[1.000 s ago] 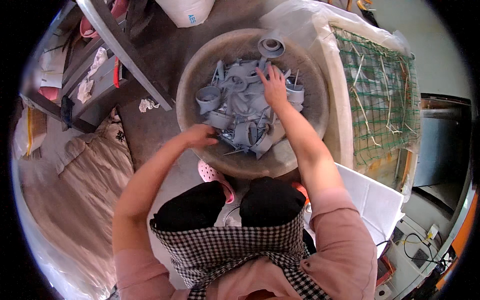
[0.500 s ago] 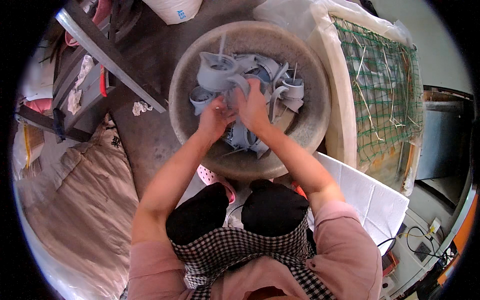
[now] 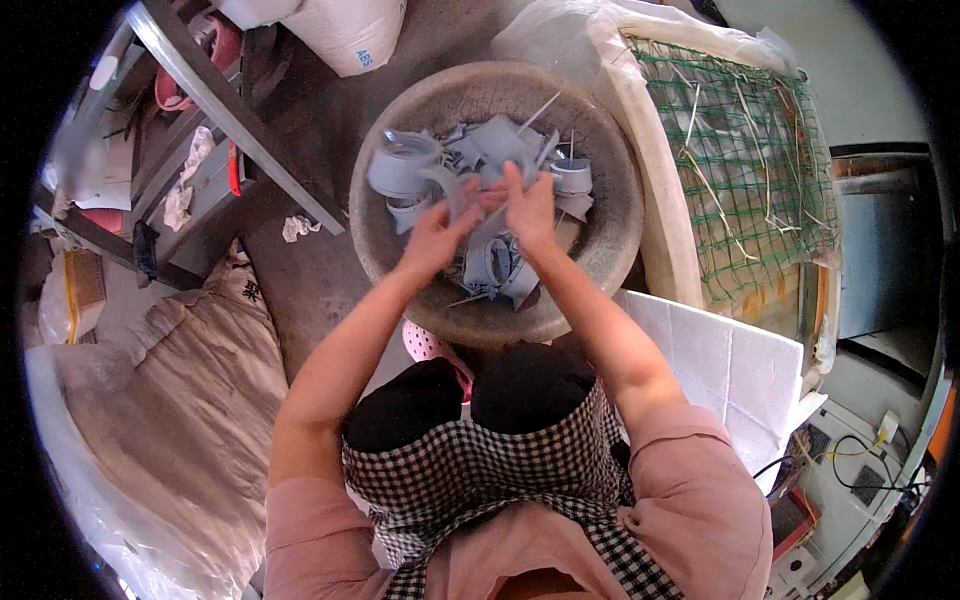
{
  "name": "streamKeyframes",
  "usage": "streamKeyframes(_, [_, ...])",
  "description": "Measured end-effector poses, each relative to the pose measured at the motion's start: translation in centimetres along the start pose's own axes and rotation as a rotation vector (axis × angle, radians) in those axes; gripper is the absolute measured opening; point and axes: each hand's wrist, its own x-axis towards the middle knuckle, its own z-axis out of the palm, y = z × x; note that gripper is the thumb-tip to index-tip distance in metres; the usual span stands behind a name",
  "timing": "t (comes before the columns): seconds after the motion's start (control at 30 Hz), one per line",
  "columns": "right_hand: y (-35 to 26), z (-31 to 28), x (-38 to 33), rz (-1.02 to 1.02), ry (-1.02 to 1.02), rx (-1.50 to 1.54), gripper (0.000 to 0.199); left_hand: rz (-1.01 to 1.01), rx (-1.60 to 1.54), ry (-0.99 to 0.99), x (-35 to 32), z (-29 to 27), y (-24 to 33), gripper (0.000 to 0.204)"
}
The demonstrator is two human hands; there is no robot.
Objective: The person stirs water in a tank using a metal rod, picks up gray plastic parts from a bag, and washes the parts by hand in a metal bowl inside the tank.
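A wide round basin [image 3: 622, 215] in front of my knees holds a heap of grey plastic parts. My left hand [image 3: 435, 240] is closed around the handle of a grey plastic jug [image 3: 400, 172], which is held up at the left above the heap. Close beside it, my right hand [image 3: 530, 212] has its fingers closed on a grey plastic scrap with a thin rod [image 3: 537, 112] slanting up to the right. Motion blurs both sets of fingertips. More grey plastic pieces [image 3: 490, 265] lie below my hands in the basin.
To the right stands a white-wrapped frame with green netting [image 3: 745, 170], and a white foam board [image 3: 710, 375] leans below it. A dark metal frame [image 3: 235, 115] is at the upper left. Brown sacking [image 3: 190, 390] lies at the left, and a white sack [image 3: 350, 35] stands behind the basin.
The jug has moved left and tilted, and my left hand now grips its handle. My right hand has moved slightly right, and a scrap with a rod now shows in it.
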Motion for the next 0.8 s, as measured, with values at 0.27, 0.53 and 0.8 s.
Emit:
streamKeyframes(0.27, [-6.1, -4.6, -1.7, -0.293, -0.311, -0.503, 0.031, -0.105, 0.283, 0.101, -3.9, 1.7, 3.2, 0.032])
streamKeyframes(0.53, [-4.5, -4.3, 0.9, -0.639, -0.364, -0.827, 0.054, 0.222, 0.734, 0.172, -4.5, 2.6, 2.6, 0.028])
streamKeyframes(0.8, [-4.0, -4.3, -0.9, -0.528, -0.262, -0.747, 0.054, 0.256, 0.819, 0.128, -4.9, 3.2, 2.3, 0.029])
